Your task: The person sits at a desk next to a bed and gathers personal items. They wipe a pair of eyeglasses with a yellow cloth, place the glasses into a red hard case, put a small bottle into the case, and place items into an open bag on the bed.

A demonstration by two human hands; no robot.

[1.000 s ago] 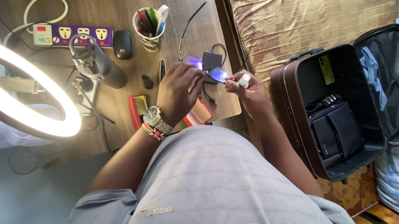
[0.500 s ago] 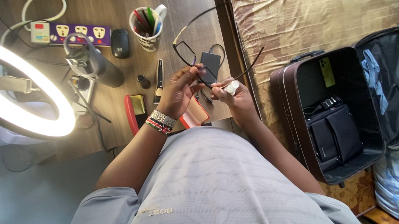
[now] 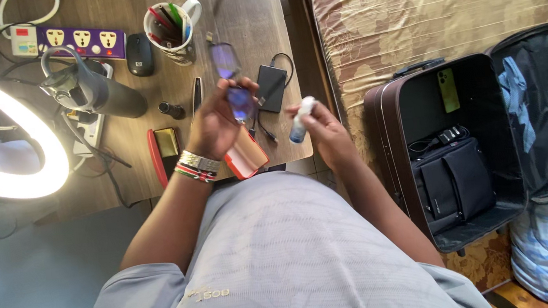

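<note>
My left hand point(image 3: 215, 121) holds a pair of eyeglasses point(image 3: 231, 76) with bluish-tinted lenses, raised above the wooden desk point(image 3: 252, 19). A watch and beaded bracelets sit on that wrist. My right hand point(image 3: 319, 125) grips a small white spray bottle point(image 3: 300, 121) with a blue base, tilted toward the glasses. Just below my left hand lies an open orange-red glasses case point(image 3: 245, 157). A black power bank point(image 3: 272, 87) with a cable lies between my hands.
A lit ring light point(image 3: 4, 136) stands at left. The desk also carries a purple power strip point(image 3: 72, 39), black mouse point(image 3: 138, 54), pen mug point(image 3: 169, 25), dark flask point(image 3: 98, 91) and red-edged phone point(image 3: 165, 149). An open brown suitcase point(image 3: 452, 147) lies on the bed at right.
My left hand has lifted the eyeglasses away and turned them lens-on. My right hand let go of the frame and now holds the spray bottle apart, tilted. The view shifted left.
</note>
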